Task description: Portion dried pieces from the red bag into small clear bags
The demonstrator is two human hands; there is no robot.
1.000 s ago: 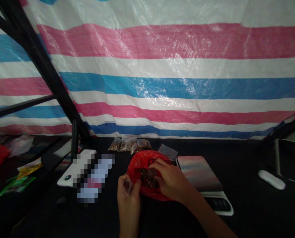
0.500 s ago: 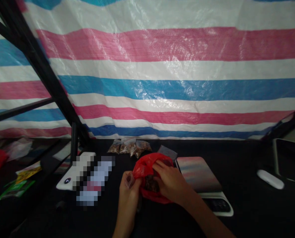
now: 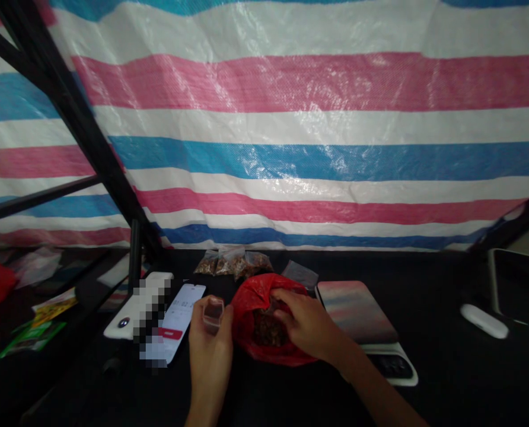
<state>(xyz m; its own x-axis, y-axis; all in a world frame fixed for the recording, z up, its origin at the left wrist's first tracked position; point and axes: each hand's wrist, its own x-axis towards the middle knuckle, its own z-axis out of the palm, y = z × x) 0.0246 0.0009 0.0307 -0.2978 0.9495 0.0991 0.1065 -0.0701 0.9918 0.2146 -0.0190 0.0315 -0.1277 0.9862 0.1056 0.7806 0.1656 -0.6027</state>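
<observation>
Left hand (image 3: 209, 350), fingers and thumb closed, pinching a small clear plastic pouch (image 3: 213, 314) upright, its mouth uppermost. Right hand (image 3: 308, 324), fingers curled over the gathered mouth of a thin, crinkled red plastic bag (image 3: 247, 332), which rests on the counter (image 3: 437, 379) between the hands. Inside the bag, just under the right fingers (image 3: 282, 310), lies a mass of rough, dark reddish-brown pieces (image 3: 264, 331); whether the fingers hold any of these cannot be told.

Beyond the bag, away from the hands, stands a row of small clear pouches filled with brown fragments (image 3: 233, 264), with a flat, apparently empty clear pouch (image 3: 299, 274) beside them. Right of the right hand lies a flat digital scale (image 3: 357, 311) with a glossy platform and a white base. Left of the left hand, partly hidden by it, lie a smartphone with a lit screen (image 3: 182, 314) and a white phone (image 3: 135, 308), both blurred. Farther right lies a white oblong plastic case (image 3: 484, 321). A woven pink, white and blue striped tarpaulin (image 3: 313, 127) hangs behind, crossed on the left by a black metal frame (image 3: 77, 130).
</observation>
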